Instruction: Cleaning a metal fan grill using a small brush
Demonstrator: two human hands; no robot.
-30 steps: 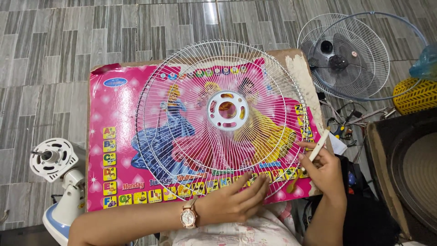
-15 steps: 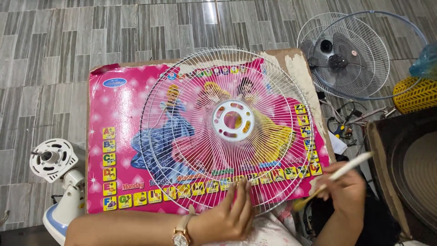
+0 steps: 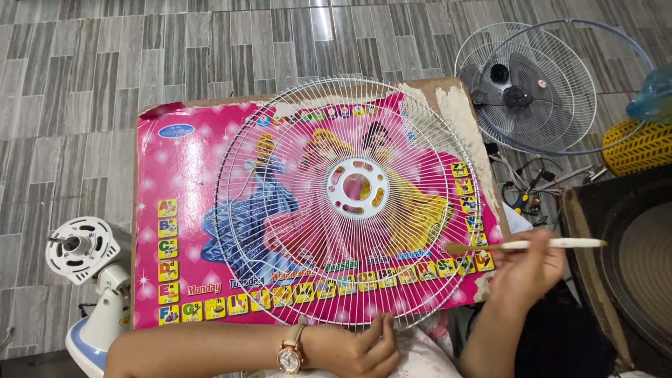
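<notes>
White wire fan grille (image 3: 348, 203) lay flat on the pink picture board (image 3: 175, 210) in front of you, covering most of its middle and right part, with its round plastic hub (image 3: 357, 187) near the centre.

At the far left, a white fan motor (image 3: 80, 246) on its pale blue stand (image 3: 94, 336) stood on the grey tiled floor (image 3: 70, 84), just beside the left edge of the board. The board showed a column of small yellow letter squares along its left side and a row of them along the bottom.

Your left hand (image 3: 357, 348), with a wristwatch (image 3: 290, 350) on the wrist, was at the near rim of the grille; the fingers (image 3: 381, 329) were bent and touched the wires there, gripping the rim lightly.

Further right, your right hand (image 3: 525, 269) was closed around a thin brush with a pale wooden handle (image 3: 532, 245). The brush lay almost level, and its tip reached the right rim of the grille.

Behind it, on the floor, another fan with a wire guard and a dark motor (image 3: 532, 87) lay near the top right corner of the board. Some small tools and wires (image 3: 528, 185) were scattered below it. At the right edge you had a yellow basket (image 3: 640, 147) and a dark round container (image 3: 630, 266).
</notes>
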